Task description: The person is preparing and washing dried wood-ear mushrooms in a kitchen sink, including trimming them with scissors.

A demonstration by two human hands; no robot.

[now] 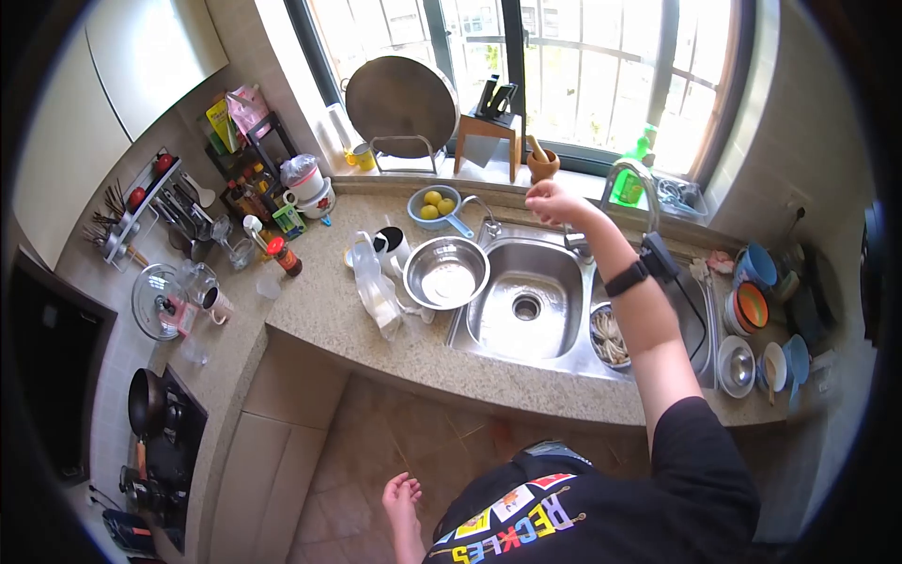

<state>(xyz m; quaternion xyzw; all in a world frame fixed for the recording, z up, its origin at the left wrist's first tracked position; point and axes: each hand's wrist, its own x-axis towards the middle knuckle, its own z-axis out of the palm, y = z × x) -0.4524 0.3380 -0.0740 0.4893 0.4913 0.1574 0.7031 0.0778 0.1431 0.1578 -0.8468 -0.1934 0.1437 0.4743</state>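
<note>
My right hand (554, 203) is raised over the back rim of the sink, near a wooden mortar (542, 169) with a pestle. Its fingers are drawn together, and nothing shows in them. Low in front of the counter hangs my left hand (402, 493), fingers loosely curled and apart, holding nothing. Below my right hand lies the left basin of the steel sink (524, 282), with its drain visible. A pot of pale, strip-like food (611, 336) sits in the right basin, partly hidden by my arm. A steel bowl (446, 273) rests beside the sink.
A blue colander (434, 207) holds yellow fruit. Left of the bowl are a plastic bag (376, 296) and a red-lidded jar (284, 256). A knife block (489, 141) and green bottle (634, 167) line the sill. Stacked bowls (747, 305) stand right; a frying pan (147, 404) left.
</note>
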